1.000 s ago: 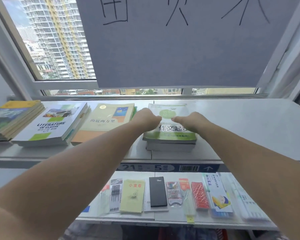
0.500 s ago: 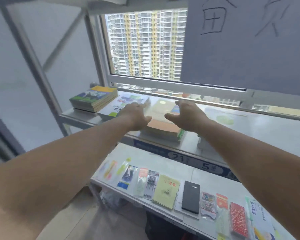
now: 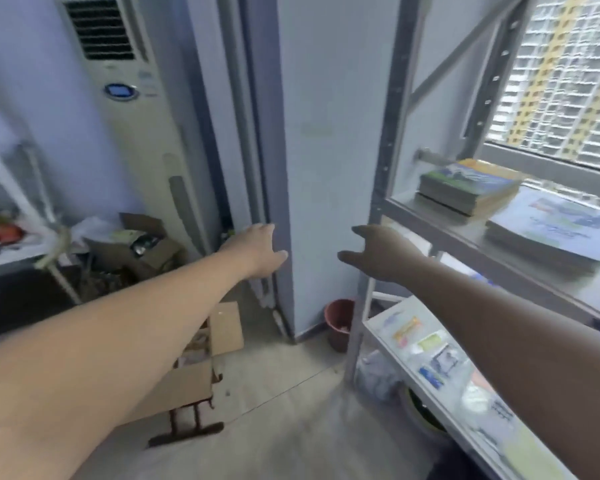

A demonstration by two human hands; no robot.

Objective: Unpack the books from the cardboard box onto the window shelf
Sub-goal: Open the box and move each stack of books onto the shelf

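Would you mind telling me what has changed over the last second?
The view swung left, away from the window shelf toward the cardboard box on the floor. The left hand and right hand let go of the green-covered books and now reach out empty. The leftmost book stack stays as it was.

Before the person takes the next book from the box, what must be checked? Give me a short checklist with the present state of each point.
1. Left hand empty: ok, open, holding nothing.
2. Right hand empty: ok, fingers spread, holding nothing.
3. Cardboard box in view and open: ok, on the floor under the left arm, flaps up.
4. Books left in the box: cannot tell, the arm hides the inside.
5. Floor path to the box: not ok, a dark wooden piece lies just in front.
6. Books already on the shelf lie flat: ok.
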